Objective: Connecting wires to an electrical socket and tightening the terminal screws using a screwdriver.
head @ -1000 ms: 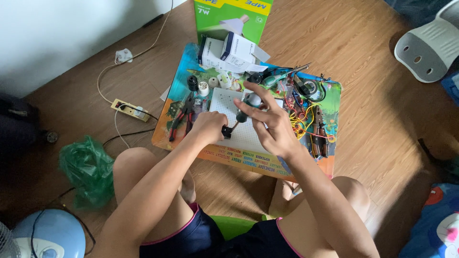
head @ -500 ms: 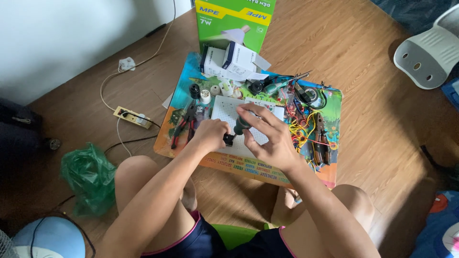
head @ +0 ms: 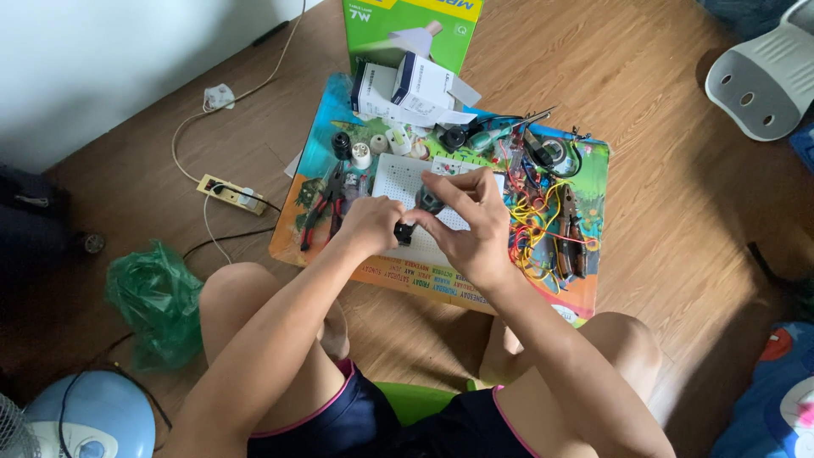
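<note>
In the head view the person sits on the wooden floor [head: 678,254] over a colourful printed board [head: 593,170] that serves as the surface. The landmark is the white perforated breadboard [head: 398,182] lying in the middle of that board. Just over its near edge the left hand [head: 373,225] has its fingers curled together, pinching a small black part [head: 404,233]. The right hand [head: 475,225] meets it from the right, its fingers [head: 449,182] bent and pressed onto a dark round part [head: 431,201] that sits above the breadboard; both hands touch at these parts. Left of the breadboard lie red-handled pliers [head: 318,212]. Right of it is a tangle of yellow and red wires [head: 534,225]. Beyond it, farther from the person, stand small white boxes [head: 407,85] and a green carton [head: 407,25]. Well left of the breadboard, on the floor, are a power strip [head: 225,191] and a crumpled green plastic bag [head: 153,297]. Far right of it stands a grey plastic seat [head: 763,76]
</note>
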